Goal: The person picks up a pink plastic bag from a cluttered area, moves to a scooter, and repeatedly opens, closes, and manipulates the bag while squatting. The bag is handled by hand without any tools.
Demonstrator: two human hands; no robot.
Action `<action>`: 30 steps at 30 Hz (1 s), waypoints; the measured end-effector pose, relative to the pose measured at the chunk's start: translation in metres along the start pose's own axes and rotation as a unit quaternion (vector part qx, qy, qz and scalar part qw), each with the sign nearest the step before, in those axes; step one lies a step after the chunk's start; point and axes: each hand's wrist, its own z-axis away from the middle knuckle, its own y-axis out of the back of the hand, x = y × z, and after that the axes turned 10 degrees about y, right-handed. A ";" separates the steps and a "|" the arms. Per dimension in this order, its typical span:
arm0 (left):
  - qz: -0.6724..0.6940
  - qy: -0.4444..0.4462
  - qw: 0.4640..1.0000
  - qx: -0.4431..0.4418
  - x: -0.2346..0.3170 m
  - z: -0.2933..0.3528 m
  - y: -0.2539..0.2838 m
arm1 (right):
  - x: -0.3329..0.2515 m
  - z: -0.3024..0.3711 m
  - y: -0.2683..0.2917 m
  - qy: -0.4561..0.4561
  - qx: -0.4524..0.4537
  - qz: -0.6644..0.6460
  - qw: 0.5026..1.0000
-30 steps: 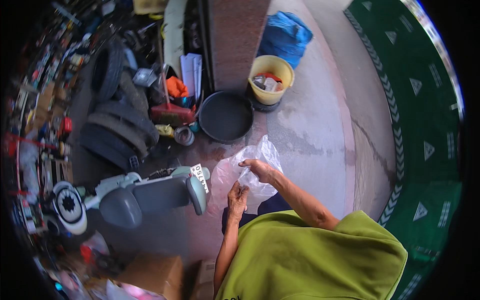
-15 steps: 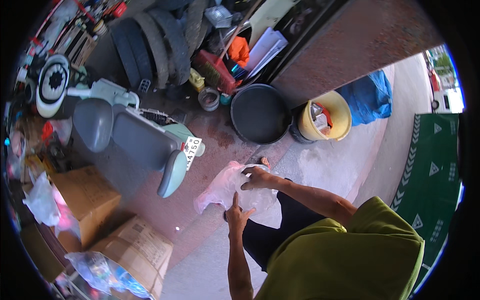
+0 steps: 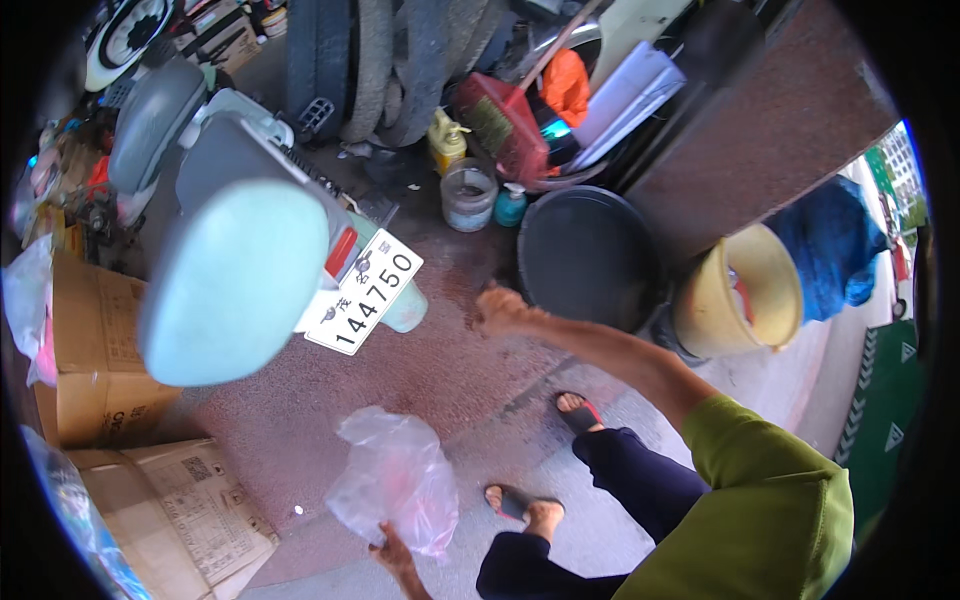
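A translucent pinkish plastic bag [image 3: 395, 475] hangs puffed out above the ground, low in the view. My left hand [image 3: 395, 552] grips its near edge, the fingers partly hidden by the film. My right hand [image 3: 508, 312] is stretched forward over the reddish floor, just left of a black round tub [image 3: 590, 250]. Motion smears its fingers, and I see nothing clear in them. My sandalled feet [image 3: 520, 502] stand between the bag and the tub.
A pale green scooter [image 3: 240, 280] with a licence plate juts in from the left. Cardboard boxes [image 3: 175, 515] stand near left. Beyond the hands are a yellow bucket [image 3: 700, 300], a red dustpan [image 3: 505, 125], a yellow pump bottle [image 3: 446, 145] and upright tyres [image 3: 370, 70].
Both hands were together at the bag; now the right has let go and moved away forward. The left has carried the bag left and nearer. My view has shifted, bringing the scooter closer.
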 end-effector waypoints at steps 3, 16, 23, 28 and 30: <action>0.093 -0.030 0.994 0.038 -0.083 -0.047 -0.009 | 0.049 -0.078 -0.010 -0.024 0.109 0.076 0.991; 0.040 -0.056 0.983 0.172 -0.069 -0.030 -0.028 | 0.166 -0.185 -0.028 0.056 0.347 0.236 0.906; 0.060 -0.104 0.971 0.206 -0.061 -0.021 -0.038 | 0.077 -0.063 -0.057 0.159 0.223 0.222 0.936; 0.080 -0.072 0.968 0.228 -0.044 -0.011 -0.045 | 0.040 0.022 -0.081 0.233 0.189 0.184 0.936; 0.070 -0.048 0.958 0.275 -0.055 -0.011 -0.050 | 0.028 0.040 -0.080 0.241 0.134 0.225 0.935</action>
